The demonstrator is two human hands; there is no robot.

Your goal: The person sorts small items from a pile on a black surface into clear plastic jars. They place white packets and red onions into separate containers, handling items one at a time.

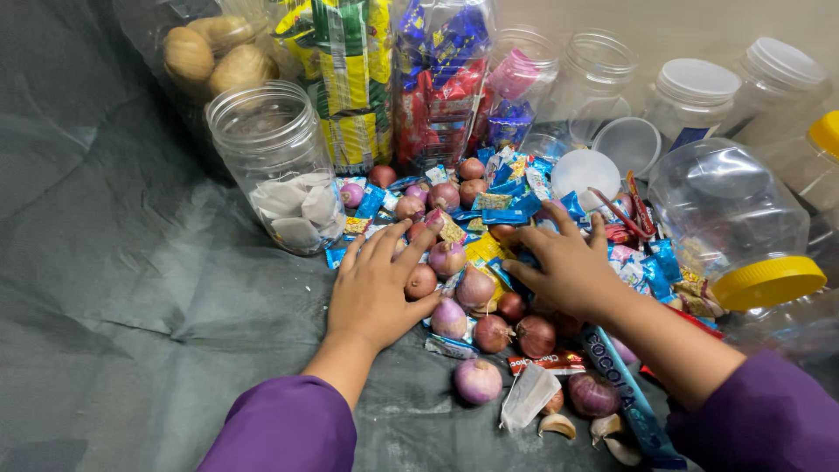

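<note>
While both your hands lie flat on the heap, neither is closed on anything. Your left hand [377, 284] rests fingers spread, touching an onion [421, 281] at its 3 o'clock. Your right hand [568, 267] presses open-fingered on blue sachets [511, 210]. An open jar [280, 162] stands at 10 o'clock of the heap; a yellow-lidded jar [734, 218] lies at 3 o'clock.

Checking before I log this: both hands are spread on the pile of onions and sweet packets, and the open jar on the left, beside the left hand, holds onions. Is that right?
Not quite. The head view shows the open jar holding white packets, not onions. The rest stands: the left hand and right hand are both spread on the pile of onions and sweet packets.
</note>
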